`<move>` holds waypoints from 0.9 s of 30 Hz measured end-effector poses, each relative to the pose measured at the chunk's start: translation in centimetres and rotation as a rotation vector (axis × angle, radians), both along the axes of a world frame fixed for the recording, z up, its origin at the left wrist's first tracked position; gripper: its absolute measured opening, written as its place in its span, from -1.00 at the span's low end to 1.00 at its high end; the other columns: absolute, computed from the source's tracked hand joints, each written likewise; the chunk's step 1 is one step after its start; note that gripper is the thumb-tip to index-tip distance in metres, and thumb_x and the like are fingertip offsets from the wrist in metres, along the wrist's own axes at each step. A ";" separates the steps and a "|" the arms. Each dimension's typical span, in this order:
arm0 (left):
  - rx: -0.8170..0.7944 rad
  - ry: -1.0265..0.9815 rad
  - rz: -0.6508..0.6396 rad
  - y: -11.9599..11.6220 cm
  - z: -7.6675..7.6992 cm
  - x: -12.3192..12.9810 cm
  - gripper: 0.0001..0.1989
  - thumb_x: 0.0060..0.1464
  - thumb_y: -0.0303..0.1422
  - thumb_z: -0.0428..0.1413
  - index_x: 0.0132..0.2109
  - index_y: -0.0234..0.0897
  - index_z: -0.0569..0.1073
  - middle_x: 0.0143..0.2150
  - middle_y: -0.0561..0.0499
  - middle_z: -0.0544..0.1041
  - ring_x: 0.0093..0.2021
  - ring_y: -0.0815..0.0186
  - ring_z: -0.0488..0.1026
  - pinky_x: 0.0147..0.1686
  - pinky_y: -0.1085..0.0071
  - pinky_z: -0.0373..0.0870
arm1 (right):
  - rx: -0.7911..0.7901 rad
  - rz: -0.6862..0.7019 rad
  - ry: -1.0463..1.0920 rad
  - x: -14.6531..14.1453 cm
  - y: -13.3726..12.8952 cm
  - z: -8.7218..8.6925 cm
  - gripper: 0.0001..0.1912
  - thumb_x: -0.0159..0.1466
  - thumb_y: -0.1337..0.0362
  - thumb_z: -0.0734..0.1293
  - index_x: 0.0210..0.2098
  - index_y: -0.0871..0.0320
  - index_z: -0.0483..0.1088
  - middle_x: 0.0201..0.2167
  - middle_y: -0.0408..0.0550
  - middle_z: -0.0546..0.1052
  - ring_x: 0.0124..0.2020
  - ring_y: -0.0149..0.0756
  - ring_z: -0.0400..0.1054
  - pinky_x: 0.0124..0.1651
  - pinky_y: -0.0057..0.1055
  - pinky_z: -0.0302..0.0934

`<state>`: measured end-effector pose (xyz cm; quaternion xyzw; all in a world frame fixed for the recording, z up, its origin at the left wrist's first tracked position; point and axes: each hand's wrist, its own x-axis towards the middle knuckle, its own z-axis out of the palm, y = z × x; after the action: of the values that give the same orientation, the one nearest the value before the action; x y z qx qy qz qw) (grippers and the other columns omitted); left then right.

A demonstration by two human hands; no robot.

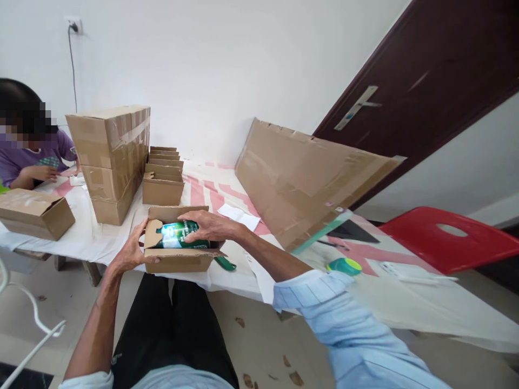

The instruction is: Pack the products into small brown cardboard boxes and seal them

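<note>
An open cardboard box (178,263) sits at the table's front edge before me, its flaps raised. Inside lies a green container (172,235) with a blue-and-white printed label; whether it is a bottle or a can I cannot tell. My left hand (133,247) grips the left end of the box, thumb along the near side and fingers behind the end wall. From above, my right hand (208,226) reaches into the box, its thumb and fingers around the green container. A curved green piece (225,263) shows beside the box's right end.
Taped boxes (109,162) are stacked at left, with open boxes (163,189) behind. A closed box (36,213) lies near a seated person (36,140). A large cardboard sheet (300,178) leans at right, near a tape roll (344,266) and red chair (446,243).
</note>
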<state>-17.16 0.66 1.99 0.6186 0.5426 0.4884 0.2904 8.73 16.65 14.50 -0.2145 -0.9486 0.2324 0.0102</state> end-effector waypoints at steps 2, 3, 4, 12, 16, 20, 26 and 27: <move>-0.015 0.044 0.014 -0.1 0.0 -0.1 0.35 -0.18 -0.12 0.55 0.62 -0.06 -0.02 0.56 -0.32 0.13 0.47 -0.26 0.23 0.25 -0.07 0.49 | -0.050 0.018 0.049 0.2 0.6 0.1 -0.20 0.23 0.03 0.53 0.40 0.14 0.42 0.39 0.17 0.47 0.38 0.14 0.35 0.42 0.00 0.23; -0.022 0.062 0.017 -0.2 0.0 -0.1 0.35 -0.17 -0.13 0.55 0.62 -0.03 -0.02 0.55 -0.31 0.13 0.47 -0.26 0.23 0.22 -0.07 0.51 | -0.087 0.026 0.080 0.4 1.0 0.2 -0.20 0.23 0.02 0.53 0.39 0.15 0.42 0.36 0.17 0.50 0.34 0.12 0.39 0.38 -0.02 0.27; -0.027 0.073 0.018 -0.2 0.0 -0.1 0.34 -0.17 -0.15 0.55 0.62 -0.01 -0.03 0.54 -0.30 0.14 0.47 -0.25 0.24 0.20 -0.06 0.52 | -0.130 0.035 0.111 0.6 1.4 0.3 -0.21 0.24 0.00 0.53 0.38 0.16 0.43 0.31 0.16 0.54 0.29 0.09 0.44 0.33 -0.04 0.32; -0.056 0.077 -0.006 0.3 0.1 0.8 0.39 -0.20 -0.10 0.56 0.63 0.06 -0.07 0.55 -0.32 0.14 0.47 -0.30 0.23 0.22 -0.17 0.50 | -0.424 -0.153 0.329 3.0 4.5 1.0 -0.27 0.16 -0.05 0.62 0.23 0.15 0.58 0.12 0.12 0.66 0.15 0.02 0.53 0.22 -0.09 0.42; -0.074 0.060 -0.035 -0.2 1.0 -0.5 0.38 -0.18 -0.04 0.55 0.63 0.01 -0.05 0.64 -0.33 0.03 0.57 -0.36 0.09 0.35 -0.27 0.35 | -0.651 -0.247 0.483 3.5 4.7 -0.1 -0.31 0.14 -0.05 0.64 0.17 0.15 0.62 0.03 0.09 0.71 0.03 -0.09 0.59 0.20 -0.10 0.44; 0.056 0.010 -0.004 -0.7 3.8 -1.5 0.13 0.01 0.00 0.47 0.60 0.03 0.11 0.62 -0.26 0.14 0.60 -0.30 0.07 0.41 -0.23 0.30 | -0.831 -0.270 0.674 3.1 4.5 -0.8 -0.37 0.09 -0.08 0.67 0.03 0.15 0.66 -0.08 0.05 0.73 -0.09 -0.15 0.62 0.07 -0.18 0.51; 0.223 -0.136 -0.082 2.7 8.3 2.2 0.19 0.11 -0.02 0.42 0.64 0.04 -0.11 0.57 -0.30 0.22 0.49 -0.25 0.32 0.31 -0.15 0.45 | -0.875 -0.227 0.877 0.6 2.9 -0.7 -0.35 0.06 -0.22 0.64 -0.07 0.13 0.67 -0.09 0.00 0.73 -0.06 -0.14 0.61 0.06 -0.24 0.51; 0.253 -0.174 -0.079 3.5 8.8 2.9 0.26 0.11 -0.01 0.42 0.65 0.03 -0.24 0.56 -0.32 0.24 0.44 -0.23 0.38 0.28 -0.14 0.49 | -0.862 -0.225 0.908 0.1 2.3 -0.7 -0.34 0.08 -0.25 0.62 -0.05 0.12 0.66 -0.08 0.00 0.73 -0.02 -0.11 0.61 0.10 -0.20 0.51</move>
<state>-14.24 4.17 10.76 0.6263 0.4248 0.5930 0.2750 8.85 18.98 13.79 -0.1777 -0.6427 0.6586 0.3486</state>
